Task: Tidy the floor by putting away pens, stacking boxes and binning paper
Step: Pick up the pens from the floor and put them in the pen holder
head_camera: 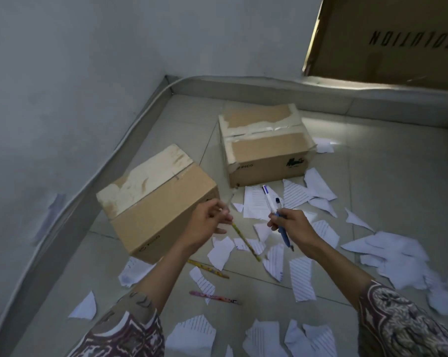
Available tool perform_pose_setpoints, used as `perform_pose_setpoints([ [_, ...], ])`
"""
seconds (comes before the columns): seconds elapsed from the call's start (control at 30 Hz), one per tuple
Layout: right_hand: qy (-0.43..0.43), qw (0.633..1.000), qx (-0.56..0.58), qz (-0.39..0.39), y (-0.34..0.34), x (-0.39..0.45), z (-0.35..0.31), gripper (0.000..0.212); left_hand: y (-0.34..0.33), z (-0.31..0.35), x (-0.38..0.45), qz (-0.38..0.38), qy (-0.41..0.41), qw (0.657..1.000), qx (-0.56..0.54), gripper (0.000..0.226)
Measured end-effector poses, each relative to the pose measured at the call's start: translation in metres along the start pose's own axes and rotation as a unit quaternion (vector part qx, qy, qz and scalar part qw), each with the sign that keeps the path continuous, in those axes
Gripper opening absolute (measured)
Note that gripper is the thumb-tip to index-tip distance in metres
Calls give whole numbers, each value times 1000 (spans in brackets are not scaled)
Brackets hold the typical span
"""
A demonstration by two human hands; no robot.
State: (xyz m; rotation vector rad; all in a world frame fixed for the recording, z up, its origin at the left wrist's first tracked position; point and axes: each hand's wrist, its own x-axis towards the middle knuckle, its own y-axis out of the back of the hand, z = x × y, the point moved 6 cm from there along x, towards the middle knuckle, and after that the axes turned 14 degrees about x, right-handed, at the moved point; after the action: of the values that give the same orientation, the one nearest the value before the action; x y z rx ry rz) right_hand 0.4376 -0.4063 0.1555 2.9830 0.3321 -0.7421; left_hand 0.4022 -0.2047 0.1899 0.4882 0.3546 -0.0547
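Observation:
My left hand (209, 219) pinches a thin yellow pencil (244, 242) that slants down to the right. My right hand (291, 224) grips two pens: a white one (268, 199) pointing up and a blue one (284, 234) pointing down. On the tiled floor lie a yellow patterned pencil (208, 269) and a pink one (214, 297), below my hands. Two closed cardboard boxes stand apart: one (153, 202) by my left hand, the other (265, 148) further back. Torn lined paper scraps (302, 279) are scattered all over the floor.
A grey wall (63, 99) and skirting (130, 140) form the corner at the left and back. A large printed cardboard sheet (387, 39) leans at the upper right. A heap of crumpled paper (398, 258) lies to the right.

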Motion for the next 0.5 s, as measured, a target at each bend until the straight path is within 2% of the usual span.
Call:
perform_pose_setpoints([
  [0.07, 0, 998, 65, 25, 16, -21, -49, 15, 9, 46, -7, 11, 18, 999, -28, 8],
  [0.17, 1, 994, 111, 7, 22, -46, -99, 17, 12, 96, -18, 18, 39, 995, -86, 3],
  [0.23, 1, 993, 116, -13, 25, -67, -134, 19, 13, 136, -28, 13, 34, 993, -113, 3],
  [0.37, 25, 994, 102, -40, 43, -121, -218, 17, 16, 235, -50, 0, 8, 991, -132, 17],
  [0.5, 48, 993, 101, -35, 62, -176, -291, 22, 17, 326, -71, -25, -5, 986, -165, 24],
])
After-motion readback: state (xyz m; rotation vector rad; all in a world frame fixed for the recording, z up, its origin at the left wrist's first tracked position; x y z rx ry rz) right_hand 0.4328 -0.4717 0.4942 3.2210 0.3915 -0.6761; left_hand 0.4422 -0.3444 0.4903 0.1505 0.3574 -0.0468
